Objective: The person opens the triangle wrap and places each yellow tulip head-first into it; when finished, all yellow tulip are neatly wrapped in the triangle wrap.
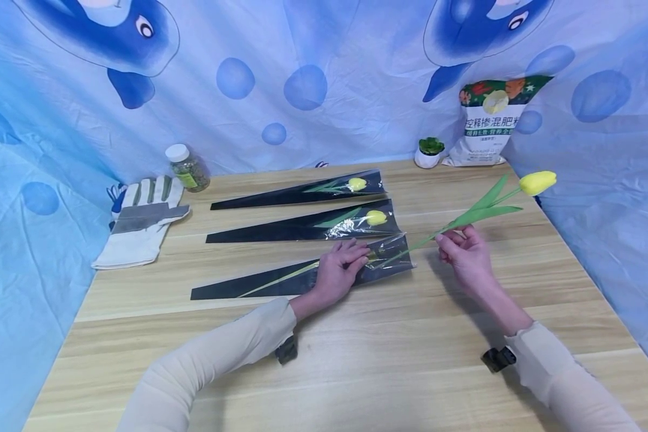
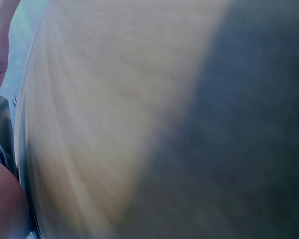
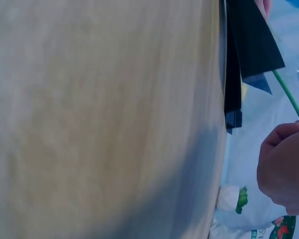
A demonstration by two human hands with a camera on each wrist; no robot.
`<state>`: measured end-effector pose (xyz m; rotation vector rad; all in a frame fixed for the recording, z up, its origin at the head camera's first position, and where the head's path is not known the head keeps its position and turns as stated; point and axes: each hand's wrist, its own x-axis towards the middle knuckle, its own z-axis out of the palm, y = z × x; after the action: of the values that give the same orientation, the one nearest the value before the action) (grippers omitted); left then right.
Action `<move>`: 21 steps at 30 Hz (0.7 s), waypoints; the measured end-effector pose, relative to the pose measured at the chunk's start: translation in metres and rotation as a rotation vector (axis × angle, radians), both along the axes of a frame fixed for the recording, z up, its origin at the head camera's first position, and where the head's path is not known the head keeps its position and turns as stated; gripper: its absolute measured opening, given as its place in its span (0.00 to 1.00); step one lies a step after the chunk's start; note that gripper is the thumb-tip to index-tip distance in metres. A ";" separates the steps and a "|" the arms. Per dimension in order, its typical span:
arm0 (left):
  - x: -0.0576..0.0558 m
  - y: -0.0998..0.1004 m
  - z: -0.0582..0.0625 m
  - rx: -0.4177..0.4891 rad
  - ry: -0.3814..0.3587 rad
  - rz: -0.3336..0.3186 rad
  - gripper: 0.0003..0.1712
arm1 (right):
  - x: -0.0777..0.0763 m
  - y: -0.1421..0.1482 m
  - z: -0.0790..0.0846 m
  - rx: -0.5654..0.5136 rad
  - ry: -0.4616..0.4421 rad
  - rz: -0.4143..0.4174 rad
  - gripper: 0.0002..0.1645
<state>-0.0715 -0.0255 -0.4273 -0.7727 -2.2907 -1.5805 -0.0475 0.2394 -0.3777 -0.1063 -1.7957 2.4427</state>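
Note:
My right hand (image 1: 467, 255) pinches the green stem of a yellow artificial tulip (image 1: 537, 182), its bloom pointing up and right. The lower stem overlaps the wide mouth of the nearest black flower sleeve (image 1: 281, 280), which has a clear front. My left hand (image 1: 339, 270) grips that sleeve near its mouth, fingers bent over the upper edge and covering part of it. A pale strip runs along the sleeve's narrow part. In the right wrist view, the sleeve's dark back (image 3: 254, 42) stands raised off the tabletop, with the tulip stem (image 3: 289, 94) running from its end to the right hand.
Two black sleeves, the middle one (image 1: 281, 231) and the far one (image 1: 270, 197), each hold a yellow tulip. Work gloves (image 1: 140, 222) and a white-lidded jar (image 1: 191, 171) lie left. A small potted plant (image 1: 428, 153) and fertilizer bag (image 1: 486, 129) stand back right.

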 end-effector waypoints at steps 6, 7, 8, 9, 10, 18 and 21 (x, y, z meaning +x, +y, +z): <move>0.000 0.002 0.000 0.001 0.005 -0.004 0.12 | 0.001 -0.006 -0.002 0.036 -0.055 -0.018 0.12; 0.000 0.002 0.001 0.000 0.007 -0.004 0.12 | 0.001 -0.007 -0.002 0.043 -0.063 -0.018 0.12; 0.000 0.002 0.000 -0.001 0.010 -0.003 0.12 | 0.001 -0.008 -0.003 0.045 -0.071 -0.019 0.12; 0.000 0.002 0.000 -0.002 0.013 -0.002 0.12 | 0.001 -0.009 -0.003 0.050 -0.077 -0.017 0.11; 0.000 0.003 0.000 0.000 0.012 -0.005 0.12 | 0.002 -0.010 -0.004 0.053 -0.083 -0.016 0.11; 0.002 0.004 0.000 -0.005 -0.019 -0.011 0.12 | 0.003 -0.017 -0.003 0.103 -0.145 -0.052 0.11; 0.002 0.004 0.000 -0.008 -0.024 -0.011 0.12 | 0.003 -0.019 -0.003 0.098 -0.148 -0.060 0.13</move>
<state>-0.0695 -0.0211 -0.4269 -0.7738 -2.3155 -1.5947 -0.0444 0.2205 -0.3806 -0.3363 -1.9376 2.3576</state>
